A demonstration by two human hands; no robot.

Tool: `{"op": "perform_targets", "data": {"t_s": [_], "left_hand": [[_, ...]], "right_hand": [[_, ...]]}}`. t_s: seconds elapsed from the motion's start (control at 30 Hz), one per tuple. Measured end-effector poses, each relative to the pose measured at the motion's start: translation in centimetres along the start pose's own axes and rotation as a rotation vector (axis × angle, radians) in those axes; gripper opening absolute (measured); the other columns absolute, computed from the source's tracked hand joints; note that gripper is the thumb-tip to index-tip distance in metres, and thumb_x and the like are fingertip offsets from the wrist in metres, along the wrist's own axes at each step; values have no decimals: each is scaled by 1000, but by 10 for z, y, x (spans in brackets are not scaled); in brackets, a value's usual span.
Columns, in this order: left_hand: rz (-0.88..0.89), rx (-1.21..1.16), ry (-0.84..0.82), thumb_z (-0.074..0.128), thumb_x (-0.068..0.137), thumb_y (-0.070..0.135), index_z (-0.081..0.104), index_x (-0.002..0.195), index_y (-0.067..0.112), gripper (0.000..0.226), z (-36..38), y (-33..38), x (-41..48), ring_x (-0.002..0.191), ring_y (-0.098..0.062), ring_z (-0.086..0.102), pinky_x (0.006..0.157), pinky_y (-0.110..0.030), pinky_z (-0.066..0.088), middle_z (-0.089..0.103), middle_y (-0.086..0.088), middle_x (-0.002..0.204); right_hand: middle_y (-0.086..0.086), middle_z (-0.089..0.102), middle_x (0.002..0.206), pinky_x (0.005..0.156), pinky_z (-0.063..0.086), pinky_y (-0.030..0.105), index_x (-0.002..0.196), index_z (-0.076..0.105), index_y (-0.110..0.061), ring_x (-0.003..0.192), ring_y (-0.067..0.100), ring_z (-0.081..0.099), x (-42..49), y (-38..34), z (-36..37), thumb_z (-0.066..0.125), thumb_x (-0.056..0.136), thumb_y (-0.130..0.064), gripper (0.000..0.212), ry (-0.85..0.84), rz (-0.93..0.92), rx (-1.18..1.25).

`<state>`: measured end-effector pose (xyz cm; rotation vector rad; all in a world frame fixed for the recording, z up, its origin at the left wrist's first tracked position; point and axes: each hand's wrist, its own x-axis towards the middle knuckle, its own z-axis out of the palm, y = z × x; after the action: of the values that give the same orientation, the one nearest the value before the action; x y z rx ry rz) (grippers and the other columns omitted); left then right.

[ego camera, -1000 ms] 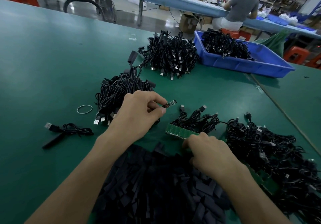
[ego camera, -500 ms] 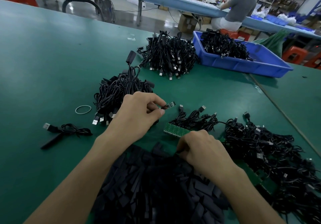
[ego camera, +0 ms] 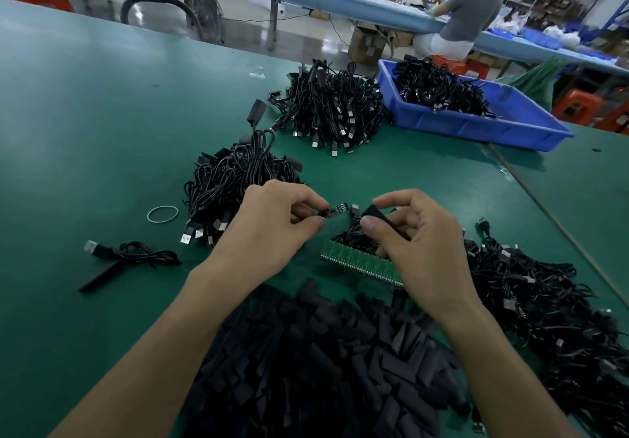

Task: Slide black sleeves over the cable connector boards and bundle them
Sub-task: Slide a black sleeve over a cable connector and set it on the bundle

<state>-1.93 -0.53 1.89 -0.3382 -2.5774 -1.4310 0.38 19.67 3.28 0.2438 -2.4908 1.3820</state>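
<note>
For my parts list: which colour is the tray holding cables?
The tray is blue, seen in head view.

Forearms reach toward twelve o'clock; left hand (ego camera: 272, 226) pinches a small dark connector board (ego camera: 335, 209), right hand (ego camera: 422, 237) a flat black sleeve (ego camera: 376, 214).

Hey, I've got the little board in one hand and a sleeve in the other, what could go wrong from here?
1. The sleeve is pinched between thumb and forefinger of the right hand; if squeezed closed, the connector board held by the left hand may catch on its rim.
2. The right hand hangs just over the green board panel; pushing forward could knock it.
</note>
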Motion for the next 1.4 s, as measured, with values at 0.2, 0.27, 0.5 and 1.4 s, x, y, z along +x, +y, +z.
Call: {"op": "perform_targets", "data": {"t_s": [0.2,0.27,0.5,1.4], "left_hand": [[-11,-26,13,81,85,20,78,101,22,16,2,3,-1,79,9,65,70,-3,50,70,15,80],[-11,-29,9,81,85,19,78,100,21,16,2,3,-1,77,9,65,69,-4,50,70,14,79],[-5,-50,-3,80,85,16,79,97,20,12,2,4,-2,69,9,65,59,-5,50,71,14,76],[-29,-187,-186,81,83,14,76,83,32,19,-1,5,0,53,1,62,54,-15,49,73,11,68]], "right_hand": [[-18,74,82,71,57,19,90,71,-39,72,3,71,0,0,1,79,84,-18,23,17,-2,31],[-18,74,85,80,59,25,95,72,-40,81,1,71,1,2,2,81,81,-19,26,-6,12,13],[-16,74,83,75,58,19,104,75,-25,76,0,71,3,4,6,81,81,-22,24,32,-14,-15],[-9,77,80,65,54,16,93,76,-30,66,10,71,15,-1,-6,78,69,-30,25,-299,-42,110]]}}
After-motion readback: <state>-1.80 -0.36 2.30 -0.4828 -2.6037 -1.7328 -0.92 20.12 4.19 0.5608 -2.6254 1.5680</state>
